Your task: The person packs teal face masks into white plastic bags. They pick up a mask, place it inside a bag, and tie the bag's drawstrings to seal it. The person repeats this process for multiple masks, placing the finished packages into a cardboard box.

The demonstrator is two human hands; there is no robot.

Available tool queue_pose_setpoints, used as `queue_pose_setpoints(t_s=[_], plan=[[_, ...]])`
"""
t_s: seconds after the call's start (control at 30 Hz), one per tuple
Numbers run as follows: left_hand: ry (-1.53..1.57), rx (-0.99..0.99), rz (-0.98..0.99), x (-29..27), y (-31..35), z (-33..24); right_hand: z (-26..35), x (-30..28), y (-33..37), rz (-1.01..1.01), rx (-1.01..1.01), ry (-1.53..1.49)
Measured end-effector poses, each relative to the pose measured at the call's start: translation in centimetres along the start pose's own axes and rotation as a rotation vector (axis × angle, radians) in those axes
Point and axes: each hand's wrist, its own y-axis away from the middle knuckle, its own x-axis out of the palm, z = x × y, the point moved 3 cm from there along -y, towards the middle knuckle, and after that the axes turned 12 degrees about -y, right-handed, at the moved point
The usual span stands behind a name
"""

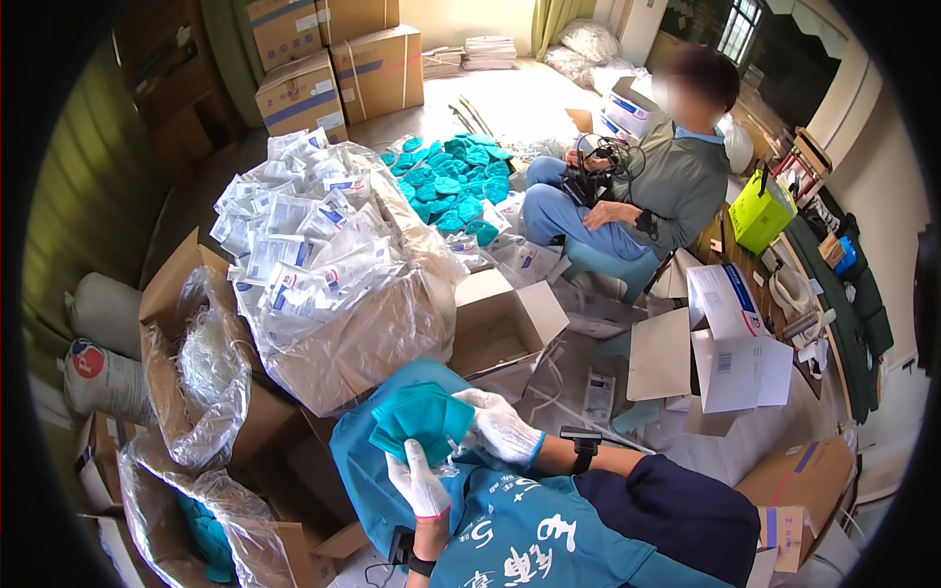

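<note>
A small stack of teal folded face masks point(420, 419) is held up over my lap, its layers slightly fanned. My left hand point(417, 477), in a white knitted glove with a red cuff, grips the stack from the near side, thumb up on its front. My right hand point(498, 427), gloved in white with a blue cuff, closes on the right edge of the same masks. Thin whitish straps hang below the stack, beside my left thumb. Under both hands lies a blue-teal apron point(510, 519) with white lettering.
Ahead stands a plastic-lined carton point(353, 333) heaped with white sealed packets point(304, 230). Teal masks point(451, 181) lie piled behind it. An open carton point(495, 338) and white boxes point(725, 343) stand to the right. Another person point(676, 186) sits beyond, holding dark cabled equipment. Lined cartons point(201, 377) flank my left.
</note>
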Motion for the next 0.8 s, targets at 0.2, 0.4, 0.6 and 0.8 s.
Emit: queue_pose_setpoints(t_s=[0.2, 0.4, 0.6, 0.8], plan=[[-0.097, -0.077, 0.587, -0.9, -0.9, -1.9, 4.7, 1.4, -1.9, -0.002, -0.396, 0.164], [-0.948, 0.468, 0.606, -0.5, 0.4, -3.6, 11.8, -0.4, -3.2, -0.102, -0.629, 0.185], [-0.686, 0.468, 0.492, -0.4, -1.2, -5.9, 11.1, -0.8, -3.0, -0.099, -0.553, 0.098], [0.044, -0.024, 0.318, 1.0, -3.6, -2.1, 6.6, 1.1, -2.6, 0.150, -0.275, -0.164]])
